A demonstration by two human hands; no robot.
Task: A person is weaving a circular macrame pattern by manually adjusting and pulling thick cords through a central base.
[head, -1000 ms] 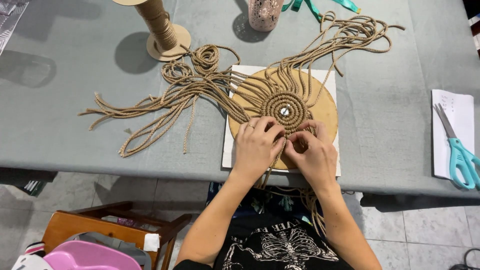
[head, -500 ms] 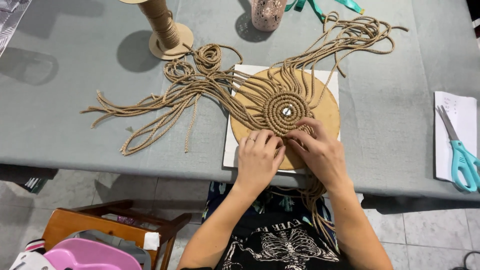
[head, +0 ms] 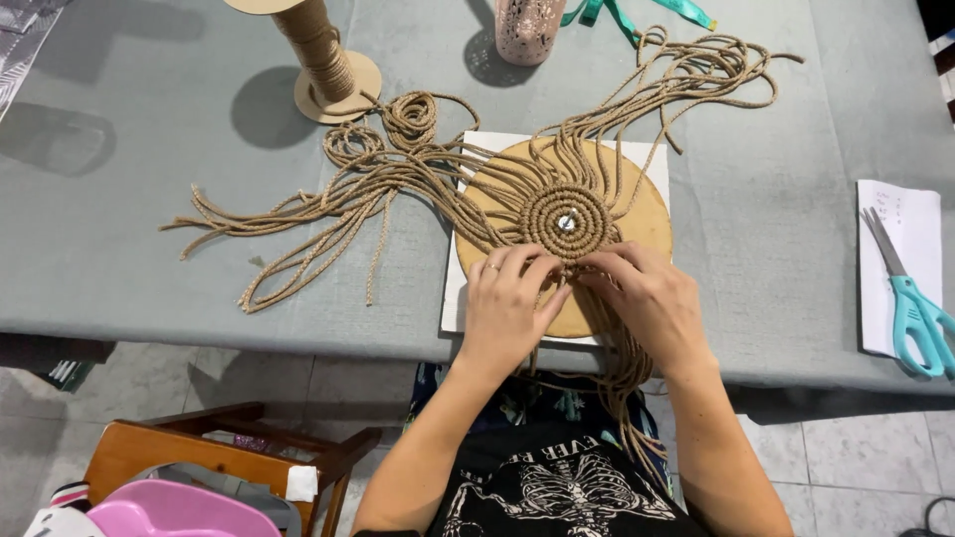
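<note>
- A coiled cord spiral point(head: 565, 217) sits mid-frame on a round tan board point(head: 652, 214), which rests on a white sheet point(head: 456, 298) at the near table edge.
- The left hand point(head: 505, 303) and right hand point(head: 642, 298) meet at the spiral's lower rim, fingertips pressed together and pinching strands there; judged, a knotting step on the outer ring.
- Loose cords point(head: 328, 209) fan toward the left and upper right.
- A cord spool point(head: 323, 55) stands upper left; a speckled pink cup point(head: 522, 30) at top centre.
- Teal scissors point(head: 910, 298) lie on a white paper point(head: 900, 214) at right; its marks are too small to tell.
</note>
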